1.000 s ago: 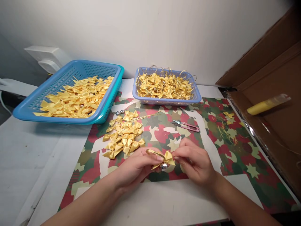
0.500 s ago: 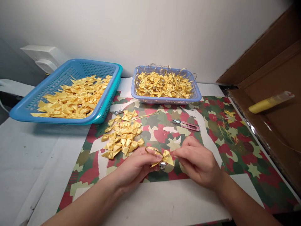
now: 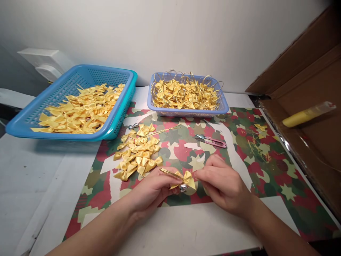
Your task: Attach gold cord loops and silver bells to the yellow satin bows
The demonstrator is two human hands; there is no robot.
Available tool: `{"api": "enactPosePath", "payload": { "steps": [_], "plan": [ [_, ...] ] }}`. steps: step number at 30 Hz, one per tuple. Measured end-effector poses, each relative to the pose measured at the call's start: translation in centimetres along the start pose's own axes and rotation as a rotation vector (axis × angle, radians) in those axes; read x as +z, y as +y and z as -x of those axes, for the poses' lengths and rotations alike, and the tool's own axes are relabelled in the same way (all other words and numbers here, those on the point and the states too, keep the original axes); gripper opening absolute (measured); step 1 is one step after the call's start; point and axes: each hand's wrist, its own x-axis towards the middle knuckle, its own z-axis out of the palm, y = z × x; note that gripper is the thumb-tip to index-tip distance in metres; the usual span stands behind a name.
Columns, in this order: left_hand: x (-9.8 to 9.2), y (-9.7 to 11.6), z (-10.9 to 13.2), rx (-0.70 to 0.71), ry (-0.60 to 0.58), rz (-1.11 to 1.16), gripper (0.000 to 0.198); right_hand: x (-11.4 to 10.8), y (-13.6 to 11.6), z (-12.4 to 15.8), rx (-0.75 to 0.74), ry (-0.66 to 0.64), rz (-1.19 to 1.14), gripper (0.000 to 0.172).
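Observation:
Between thumb and fingers, my left hand [image 3: 160, 185] pinches a yellow ribbon bow [image 3: 188, 179]. A silver bell [image 3: 183, 187] hangs beneath the bow's knot, and a gold cord loop [image 3: 170, 172] rises over my left thumb. My right hand [image 3: 222, 179] is closed in a pinch at the bow's right side; a thin gold strand seems to run into its fingertips, though the grip is mostly hidden. Left of my hands, several loose yellow bows [image 3: 141, 156] lie grouped on the patterned paper. Pink-handled thread snips [image 3: 211, 141] rest beyond my right hand.
At the back left stands a blue basket [image 3: 20, 131] of yellow bows. A smaller lavender basket [image 3: 189, 112] holds bows with gold loops. Gold cords [image 3: 163, 131] and silver bells [image 3: 133, 126] lie near the loose bows. Cord scraps [image 3: 258, 147] and a cardboard box [image 3: 306, 81] are at right.
The gold loop above my left thumb has tilted to the left and looks flatter. Both hands keep their hold, and the view has shifted slightly.

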Motion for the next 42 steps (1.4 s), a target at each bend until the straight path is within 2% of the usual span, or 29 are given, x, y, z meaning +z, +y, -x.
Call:
{"api": "enactPosePath", "payload": {
  "steps": [6, 10, 14, 20, 24, 32, 42],
  "plan": [
    [0.1, -0.1, 0.0, 0.022, -0.004, -0.002, 0.014, 1.0, -0.4, 0.0, 0.058, 0.097, -0.041, 0.024],
    [0.4, -0.4, 0.1, 0.022, 0.061, 0.012, 0.018, 1.7, -0.9, 0.0, 0.104, 0.152, -0.101, 0.024],
    [0.6, -0.7, 0.1, 0.063, 0.057, 0.060, 0.022, 2.0, -1.0, 0.1, 0.160, 0.186, -0.145, 0.022],
    [0.4, -0.7, 0.1, 0.076, 0.095, 0.121, 0.019, 1.5, -0.6, 0.0, 0.164, 0.159, -0.162, 0.024],
    [0.4, -0.6, 0.0, 0.083, 0.060, 0.100, 0.018, 0.9, -0.5, -0.3, 0.130, 0.132, -0.118, 0.024],
    [0.5, -0.6, -0.1, 0.037, 0.102, 0.035, 0.025, 0.1, -0.2, -0.1, 0.038, 0.009, 0.015, 0.023],
    [0.6, -0.7, 0.2, 0.055, 0.132, 0.056, 0.024, 0.6, -0.1, -0.2, 0.078, 0.072, -0.046, 0.021]
  ]
}}
